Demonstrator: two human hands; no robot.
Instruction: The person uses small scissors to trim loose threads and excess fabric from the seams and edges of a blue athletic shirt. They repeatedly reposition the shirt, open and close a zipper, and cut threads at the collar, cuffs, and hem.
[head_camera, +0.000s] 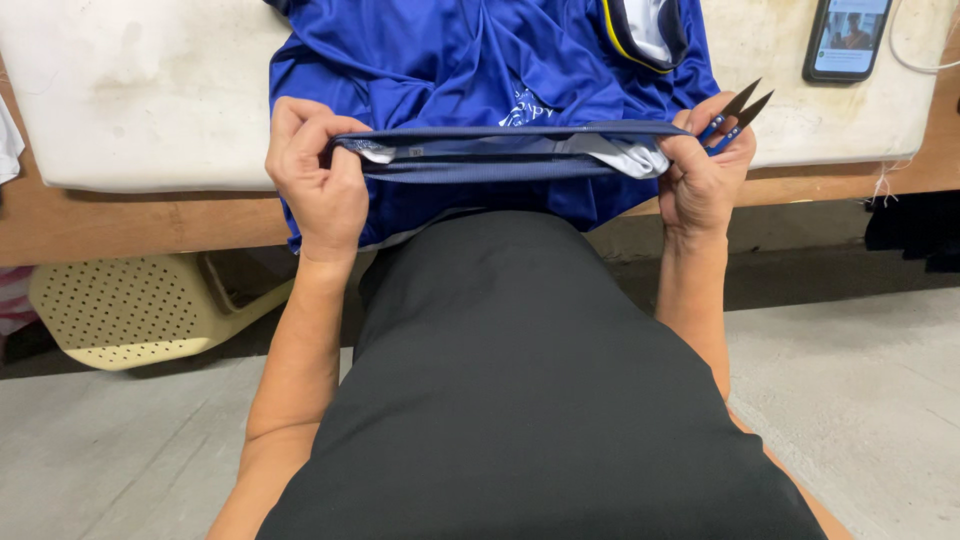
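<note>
A blue jersey hem is stretched taut at the tabletop edge, pinched by left hand fingers at nine o'clock; thread snips are gripped alongside by the right hand at three o'clock. Trimming appears unfinished.

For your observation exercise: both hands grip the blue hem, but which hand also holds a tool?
The right hand. Besides the hem, it holds small snips, blades pointing up; the left hand holds only cloth.

left hand and right hand grip a blue garment, its hem pulled taut between them — right hand also holds thread snips; phone on white padded table.
</note>
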